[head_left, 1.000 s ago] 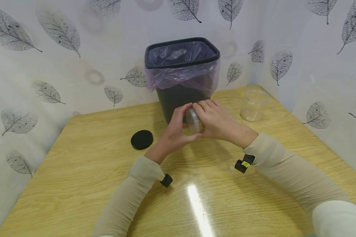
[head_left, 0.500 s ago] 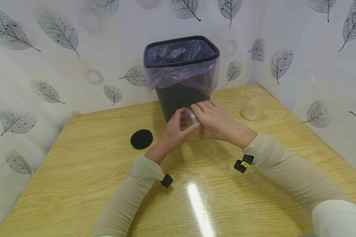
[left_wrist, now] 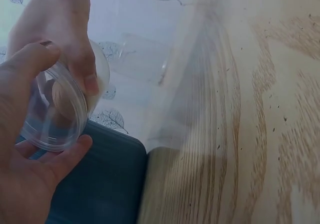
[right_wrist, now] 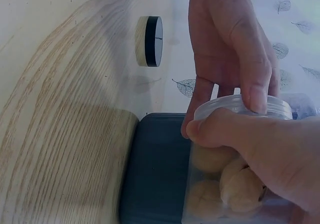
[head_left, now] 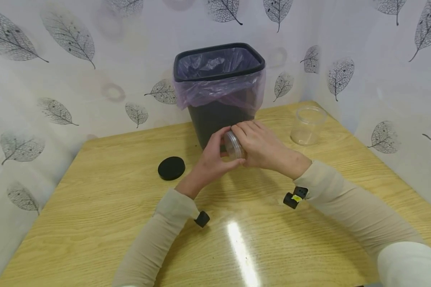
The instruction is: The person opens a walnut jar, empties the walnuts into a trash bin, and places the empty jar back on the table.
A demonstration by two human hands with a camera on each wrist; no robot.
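Both hands hold a clear plastic jar [head_left: 234, 146] tilted on its side in front of the bin, its mouth toward the left. Around its ridged clear rim [left_wrist: 75, 101] curl the thumb and fingers of my left hand [head_left: 212, 159]. My right hand [head_left: 260, 146] grips the body just behind the rim, hiding most of it in the head view. Several walnuts [right_wrist: 240, 186] show through the jar's wall in the right wrist view. Whether a clear cover sits over the mouth, I cannot tell.
A black bin [head_left: 220, 117] with a purple liner [head_left: 219, 89] stands behind the hands. On the wooden table [head_left: 104, 207], a black round lid [head_left: 171, 168] lies to the left. Another clear jar [head_left: 306, 129] stands upright at the back right, near the wall.
The left thumb moved up over the jar's rim, then back down beneath it, as the left hand turned about the rim. The right hand has stayed nearly still.
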